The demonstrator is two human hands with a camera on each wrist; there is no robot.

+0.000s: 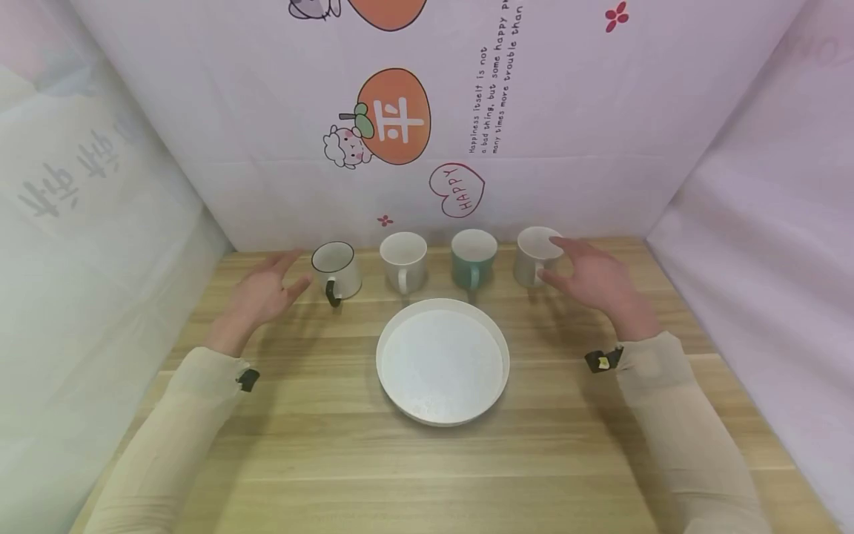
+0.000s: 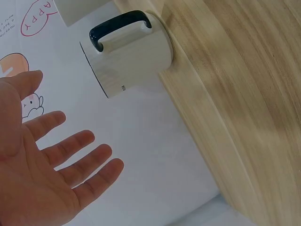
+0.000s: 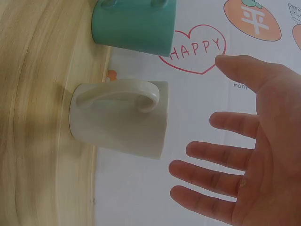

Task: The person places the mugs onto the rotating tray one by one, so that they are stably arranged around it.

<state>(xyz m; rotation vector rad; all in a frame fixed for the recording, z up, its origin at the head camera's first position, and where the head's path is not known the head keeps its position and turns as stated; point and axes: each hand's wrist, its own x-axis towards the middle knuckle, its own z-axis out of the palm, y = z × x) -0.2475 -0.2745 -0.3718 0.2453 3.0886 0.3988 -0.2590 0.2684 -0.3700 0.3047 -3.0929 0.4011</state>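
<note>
Beside the white mug with a black rim and black handle (image 1: 345,280), my left hand (image 1: 263,291) is spread with nothing in it; the left wrist view shows a gap between its fingers and that mug (image 2: 136,56). My right hand (image 1: 594,274) hovers by the white mug at the right end (image 1: 530,263), fingers extended, apart from it in the right wrist view. Between these two mugs stand another white mug (image 1: 414,271) and a teal mug (image 1: 463,271). All stand upright in a row, handles toward me. A round white tray (image 1: 440,363) lies in front of them.
A white printed cloth (image 1: 567,111) rises directly behind the mugs. White cloth walls (image 1: 767,222) enclose both sides of the wooden table (image 1: 400,475). The teal mug (image 3: 134,23) sits close to the right-end mug.
</note>
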